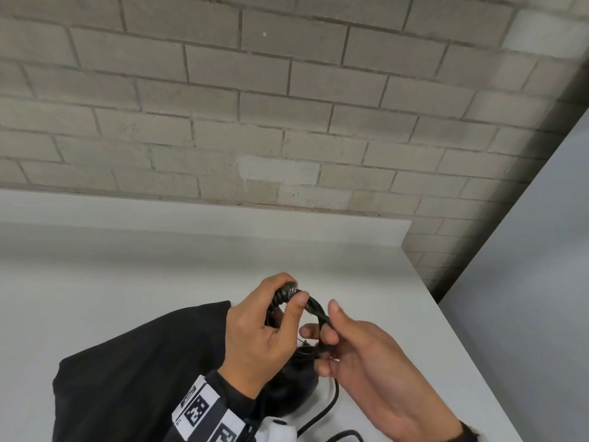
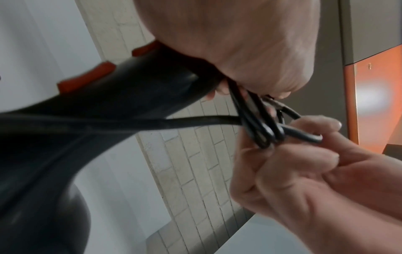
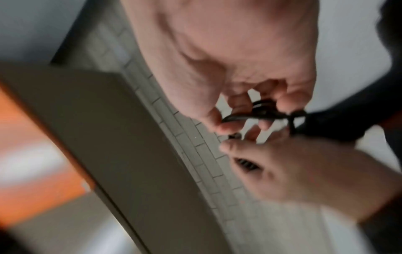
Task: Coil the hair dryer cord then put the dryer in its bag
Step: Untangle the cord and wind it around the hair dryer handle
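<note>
Cord (image 1: 315,309) loops pinched between left hand (image 1: 258,339) fingers and right hand (image 1: 366,355) fingers above table (image 1: 127,282).

The left hand (image 1: 258,339) covered most of the dryer (image 1: 291,389), and the bag (image 1: 137,378) and loose cord (image 1: 331,400) ran off the head view's bottom edge. Right wrist view was too blurry to count cord loops.

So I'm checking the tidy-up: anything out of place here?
Only a loose run of thin black cord trailing uncoiled on the white table, below the loops both hands hold. Nothing looks damaged.
</note>
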A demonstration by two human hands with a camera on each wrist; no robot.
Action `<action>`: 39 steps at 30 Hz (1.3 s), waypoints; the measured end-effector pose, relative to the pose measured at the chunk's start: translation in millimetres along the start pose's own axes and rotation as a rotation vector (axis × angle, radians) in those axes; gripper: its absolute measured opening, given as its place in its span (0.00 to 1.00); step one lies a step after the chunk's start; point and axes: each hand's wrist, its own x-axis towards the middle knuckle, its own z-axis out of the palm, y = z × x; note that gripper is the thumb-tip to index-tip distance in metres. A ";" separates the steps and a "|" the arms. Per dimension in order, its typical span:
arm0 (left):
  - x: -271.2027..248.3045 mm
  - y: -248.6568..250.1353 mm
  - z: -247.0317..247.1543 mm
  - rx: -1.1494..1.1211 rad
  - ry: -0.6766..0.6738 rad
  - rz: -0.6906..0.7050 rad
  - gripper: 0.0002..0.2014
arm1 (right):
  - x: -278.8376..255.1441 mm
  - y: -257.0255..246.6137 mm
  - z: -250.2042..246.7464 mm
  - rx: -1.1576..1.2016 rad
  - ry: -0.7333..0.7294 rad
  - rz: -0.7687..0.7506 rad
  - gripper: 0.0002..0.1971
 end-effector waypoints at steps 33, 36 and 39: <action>-0.5 -9.2 1.3 0.047 0.004 0.013 0.19 | -7.0 56.8 -31.8 -0.094 -0.071 -0.470 0.20; 0.5 -10.3 1.3 0.054 0.011 0.000 0.19 | -14.4 41.0 -37.0 -0.171 -0.037 -0.333 0.20; 1.1 -10.6 1.6 0.054 0.012 0.005 0.18 | -19.6 30.0 -43.0 -0.181 -0.099 -0.220 0.15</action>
